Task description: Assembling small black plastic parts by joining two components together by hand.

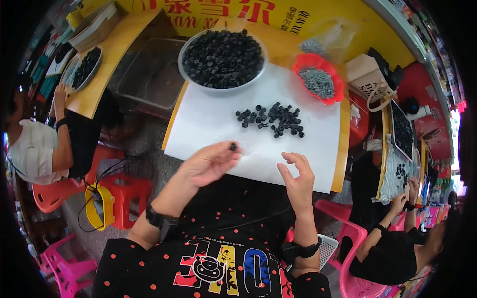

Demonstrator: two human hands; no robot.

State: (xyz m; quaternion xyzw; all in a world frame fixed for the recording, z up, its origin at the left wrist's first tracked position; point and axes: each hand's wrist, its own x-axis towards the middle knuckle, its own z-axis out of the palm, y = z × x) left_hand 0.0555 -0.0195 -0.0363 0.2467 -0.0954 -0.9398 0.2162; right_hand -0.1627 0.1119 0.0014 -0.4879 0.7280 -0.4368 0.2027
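My left hand (pixel 211 163) is over the near left edge of the white sheet (pixel 198 121), palm turned up. Pinched at its fingertips is a small black plastic part (pixel 232 146). Near the sheet's front edge my right hand (pixel 298 181) is raised, thumb and forefinger apart, with nothing visible between them. Beyond both hands lies a loose pile of small black parts (pixel 278 118). A large white bowl (pixel 221 91) heaped with similar black pieces stands at the far left of the sheet. At the far right, a red scalloped dish (pixel 339 87) contains many small grey metal pieces.
A clear plastic bag (pixel 335 39) sits behind the red dish, beside a cream bag (pixel 365 74). Left of my table is a clear plastic bin (pixel 149 74). Co-workers sit at tables on both sides, with red stools (pixel 126 196) and a yellow basket (pixel 99 206) at left.
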